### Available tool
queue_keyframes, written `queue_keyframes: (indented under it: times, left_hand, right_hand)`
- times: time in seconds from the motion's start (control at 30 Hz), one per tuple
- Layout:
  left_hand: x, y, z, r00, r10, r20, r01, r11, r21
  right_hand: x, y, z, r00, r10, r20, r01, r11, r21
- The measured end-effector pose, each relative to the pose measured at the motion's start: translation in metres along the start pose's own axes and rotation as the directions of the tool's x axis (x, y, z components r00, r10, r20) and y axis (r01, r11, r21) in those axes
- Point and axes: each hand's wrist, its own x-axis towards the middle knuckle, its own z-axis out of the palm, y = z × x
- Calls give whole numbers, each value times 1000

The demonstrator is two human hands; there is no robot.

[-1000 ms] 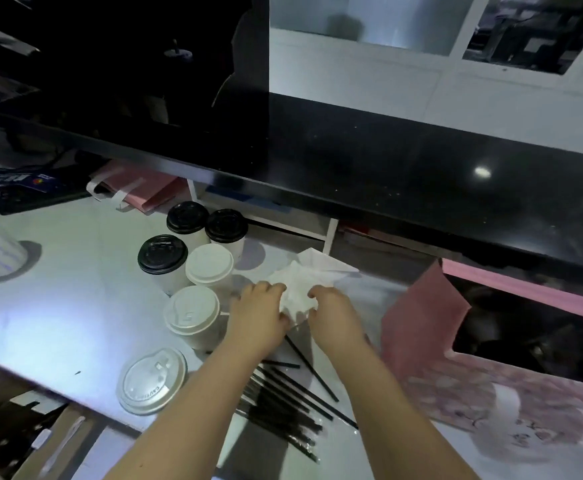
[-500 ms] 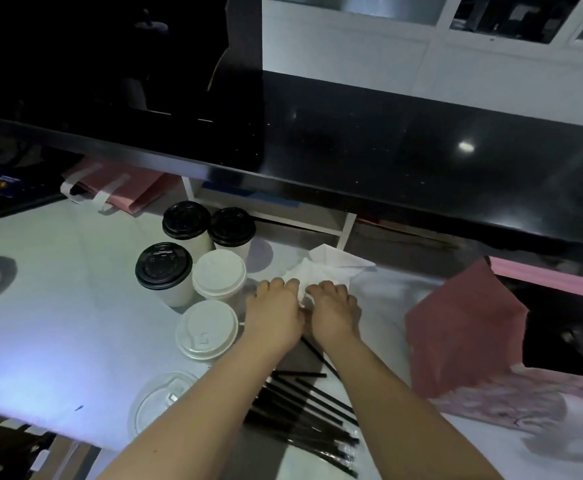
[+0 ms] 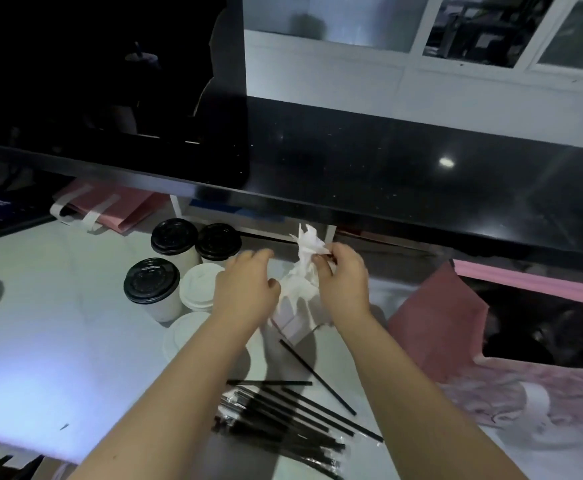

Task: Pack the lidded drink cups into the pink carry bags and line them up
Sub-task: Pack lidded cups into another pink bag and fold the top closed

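Note:
Several lidded cups stand on the white counter: three with black lids (image 3: 152, 280) (image 3: 174, 236) (image 3: 218, 241) and two with white lids (image 3: 198, 287) (image 3: 184, 337), the nearest partly hidden by my left forearm. My right hand (image 3: 343, 280) pinches a white paper napkin (image 3: 306, 251) and holds it lifted above the napkin pack (image 3: 291, 322). My left hand (image 3: 246, 289) hovers beside the pack with fingers curled, holding nothing I can see. An open pink carry bag (image 3: 437, 317) lies at the right.
Black wrapped straws (image 3: 283, 414) lie scattered near the front edge between my forearms. Flat pink bags with white handles (image 3: 110, 209) sit at the back left under a dark raised counter ledge (image 3: 317, 199). A printed pink bag side (image 3: 542, 400) lies at right.
My right hand has pulled a napkin up out of the pack; before, both hands pressed down on it. My left hand has lifted off slightly.

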Motion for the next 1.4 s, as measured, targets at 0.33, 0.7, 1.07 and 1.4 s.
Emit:
queue_keyframes:
  times: [0.33, 0.7, 1.07, 1.4]
  left_hand:
    - [-7, 123, -23, 934, 319, -161, -350, 906, -238]
    - [-38, 225, 49, 798, 598, 78, -589, 801, -106]
    - [-41, 232, 49, 779, 583, 231, -560, 813, -162]
    - [-63, 210, 66, 802, 308, -512, -560, 686, -465]
  right_hand:
    - [-1, -51, -191, 977, -61, -203, 104, 972, 210]
    - [-49, 59, -298, 975, 214, -54, -215, 976, -22]
    - [-14, 110, -265, 982, 75, 174, 47, 793, -607]
    - [-65, 135, -339, 941, -44, -335, 64, 997, 48]
